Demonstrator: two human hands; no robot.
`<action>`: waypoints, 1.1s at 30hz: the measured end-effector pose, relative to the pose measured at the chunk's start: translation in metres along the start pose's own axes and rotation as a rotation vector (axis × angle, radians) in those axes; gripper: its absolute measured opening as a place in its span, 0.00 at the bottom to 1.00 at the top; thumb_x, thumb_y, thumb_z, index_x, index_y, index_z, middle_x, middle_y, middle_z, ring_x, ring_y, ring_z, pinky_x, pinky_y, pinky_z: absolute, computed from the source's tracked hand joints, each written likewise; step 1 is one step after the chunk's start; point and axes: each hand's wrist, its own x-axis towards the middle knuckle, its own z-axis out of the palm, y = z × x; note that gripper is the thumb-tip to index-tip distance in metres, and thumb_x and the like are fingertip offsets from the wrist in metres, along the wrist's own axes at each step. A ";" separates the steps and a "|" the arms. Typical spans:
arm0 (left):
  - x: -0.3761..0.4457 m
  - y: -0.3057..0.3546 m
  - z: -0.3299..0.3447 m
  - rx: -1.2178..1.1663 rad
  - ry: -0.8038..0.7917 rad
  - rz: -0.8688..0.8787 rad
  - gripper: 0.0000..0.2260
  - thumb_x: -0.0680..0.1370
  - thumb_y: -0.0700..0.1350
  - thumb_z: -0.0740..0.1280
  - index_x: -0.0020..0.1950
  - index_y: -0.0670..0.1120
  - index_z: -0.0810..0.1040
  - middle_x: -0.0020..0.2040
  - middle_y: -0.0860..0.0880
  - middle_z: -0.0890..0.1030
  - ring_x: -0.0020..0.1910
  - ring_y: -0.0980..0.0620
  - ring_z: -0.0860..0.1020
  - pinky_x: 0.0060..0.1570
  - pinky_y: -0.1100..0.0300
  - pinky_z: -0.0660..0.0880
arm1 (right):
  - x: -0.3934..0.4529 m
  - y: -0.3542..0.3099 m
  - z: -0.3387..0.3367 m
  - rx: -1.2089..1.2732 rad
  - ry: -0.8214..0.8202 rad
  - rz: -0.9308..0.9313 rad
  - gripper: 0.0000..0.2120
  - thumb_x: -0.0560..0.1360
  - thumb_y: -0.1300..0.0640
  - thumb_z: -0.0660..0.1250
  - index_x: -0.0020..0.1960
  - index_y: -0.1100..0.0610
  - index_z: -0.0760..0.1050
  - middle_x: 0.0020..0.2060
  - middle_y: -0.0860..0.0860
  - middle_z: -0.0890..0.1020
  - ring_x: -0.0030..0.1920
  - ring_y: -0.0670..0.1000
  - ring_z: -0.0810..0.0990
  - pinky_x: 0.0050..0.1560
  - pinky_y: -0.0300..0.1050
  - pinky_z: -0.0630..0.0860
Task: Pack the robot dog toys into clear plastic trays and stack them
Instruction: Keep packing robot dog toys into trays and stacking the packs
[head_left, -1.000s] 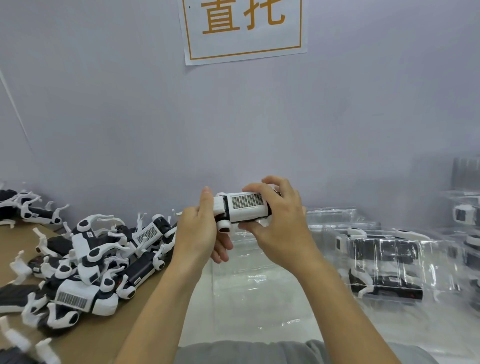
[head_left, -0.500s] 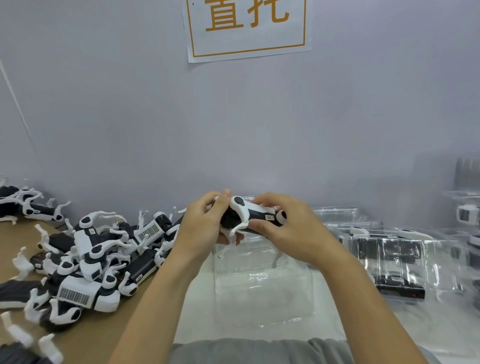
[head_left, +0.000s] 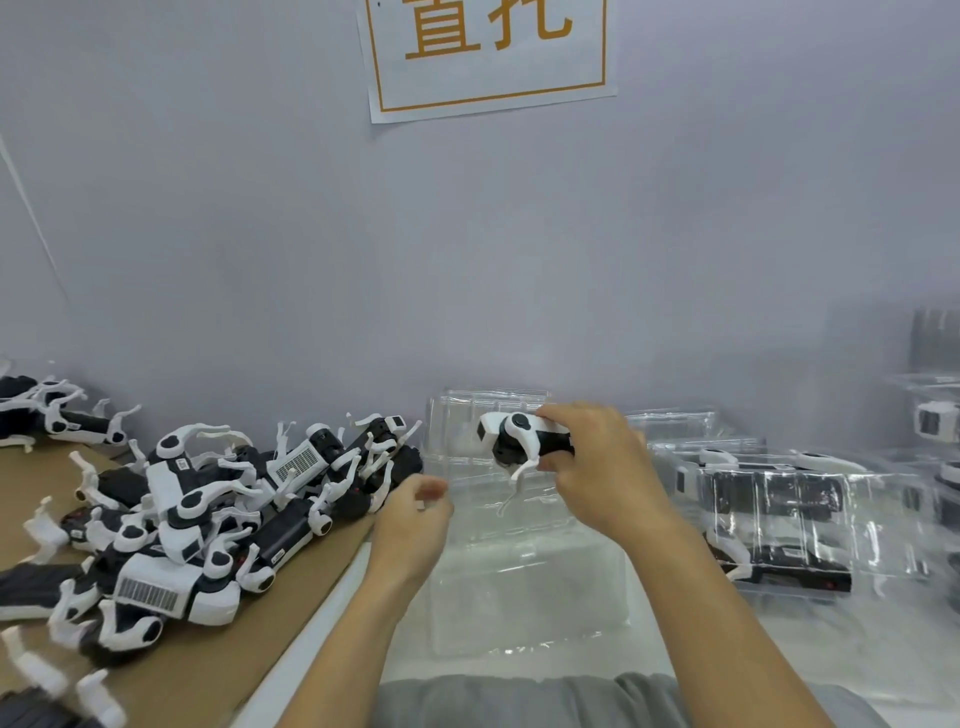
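Note:
My right hand (head_left: 597, 467) grips a black-and-white robot dog toy (head_left: 514, 436) by its body, holding it in the air over the far end of a clear plastic tray (head_left: 519, 587) that lies in front of me. The toy's white legs hang down toward the tray. My left hand (head_left: 415, 514) is off the toy, lower and to the left, at the tray's left edge, blurred, with fingers loosely curled and nothing in it. A pile of loose robot dog toys (head_left: 197, 504) lies on brown cardboard (head_left: 223, 660) to the left.
Clear trays holding packed robot dogs (head_left: 769, 514) stand to the right, with more trays (head_left: 935, 431) at the far right. A grey wall with a paper sign (head_left: 488, 52) rises close behind the table. A white surface (head_left: 831, 649) lies under the trays.
My left hand let go of the toy and dropped down to the left. My right hand alone now holds the toy, turned so its head points left, over the tray.

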 end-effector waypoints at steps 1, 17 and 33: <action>0.000 -0.006 0.002 -0.032 -0.012 -0.026 0.09 0.80 0.37 0.64 0.57 0.49 0.78 0.53 0.57 0.78 0.54 0.57 0.76 0.43 0.71 0.67 | -0.001 0.001 0.004 0.012 -0.014 -0.002 0.15 0.73 0.62 0.70 0.56 0.46 0.78 0.48 0.43 0.79 0.54 0.52 0.74 0.58 0.56 0.72; -0.004 -0.020 0.000 -0.341 -0.107 -0.240 0.13 0.77 0.32 0.62 0.55 0.46 0.81 0.59 0.40 0.81 0.61 0.43 0.78 0.65 0.46 0.71 | -0.014 0.000 0.034 0.026 -0.372 0.078 0.17 0.68 0.56 0.77 0.55 0.45 0.80 0.53 0.45 0.80 0.55 0.51 0.76 0.55 0.52 0.77; -0.006 -0.017 0.003 -0.488 -0.149 -0.260 0.14 0.80 0.44 0.65 0.61 0.36 0.78 0.59 0.35 0.80 0.61 0.38 0.77 0.68 0.40 0.70 | -0.019 -0.003 0.043 -0.021 -0.338 0.045 0.09 0.70 0.52 0.76 0.50 0.47 0.82 0.49 0.49 0.80 0.53 0.52 0.75 0.49 0.48 0.76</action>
